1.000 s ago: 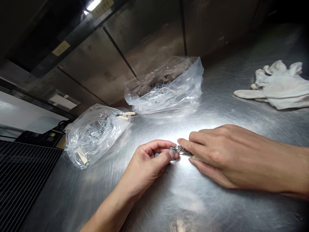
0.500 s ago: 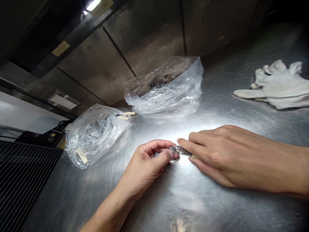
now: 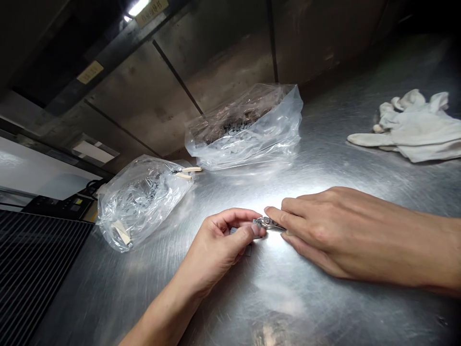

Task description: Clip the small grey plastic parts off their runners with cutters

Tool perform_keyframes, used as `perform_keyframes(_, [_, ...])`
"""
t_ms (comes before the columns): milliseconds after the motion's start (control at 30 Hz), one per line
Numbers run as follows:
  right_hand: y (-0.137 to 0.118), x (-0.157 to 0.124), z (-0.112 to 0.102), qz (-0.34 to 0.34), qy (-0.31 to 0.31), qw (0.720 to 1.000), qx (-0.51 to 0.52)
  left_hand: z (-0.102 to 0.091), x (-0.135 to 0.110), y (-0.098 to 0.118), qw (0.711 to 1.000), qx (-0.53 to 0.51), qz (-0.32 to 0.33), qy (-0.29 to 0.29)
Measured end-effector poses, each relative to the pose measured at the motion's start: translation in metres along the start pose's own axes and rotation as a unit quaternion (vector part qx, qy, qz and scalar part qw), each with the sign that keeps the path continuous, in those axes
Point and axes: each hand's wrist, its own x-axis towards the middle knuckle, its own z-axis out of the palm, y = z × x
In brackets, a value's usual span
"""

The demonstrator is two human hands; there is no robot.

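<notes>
- Sitting in the pinch of the left hand (image 3: pixel 221 242), a small grey part (image 3: pixel 257 224) is held between thumb and fingers, facing the right hand (image 3: pixel 320 230).
- It looks light and stiff, probably smooth plastic; a firm hold on its sides, well back from the metal tips, should suit it, since so small a body could twist or slip.
- More grey (image 3: pixel 248 251) shows just below the left fingers; whether it joins the part cannot be told.
- The right fingers are closed around pliers (image 3: pixel 268 222), handles mostly hidden; the head meets or nearly meets the part. Rigid metal, likely the heavier of the two, best gripped behind the pivot.
- Beyond the left fingers, leftward, lies a clear bag (image 3: pixel 115 199) of grey pieces, cream grips (image 3: pixel 188 173) at its near-right end; straight beyond stands a second bag (image 3: pixel 259 149), similarly filled.
- Far beyond the right fingers, limp white gloves (image 3: pixel 418 132) lie on the worktop (image 3: pixel 317 317).
</notes>
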Motion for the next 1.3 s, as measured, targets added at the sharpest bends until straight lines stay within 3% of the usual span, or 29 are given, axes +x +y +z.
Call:
perform_keyframes(367, [0.0075,-0.0005,-0.0038,0.029,-0.004,0.999,0.022,-0.0004,-0.0003,0.0002,1.0,-0.024,-0.012,0.009])
perform_keyframes(1300, [0.0038,-0.0007,0.0003,0.029,-0.035,0.999,0.028,0.0007,0.0004,0.0,1.0,-0.008,0.0,0.008])
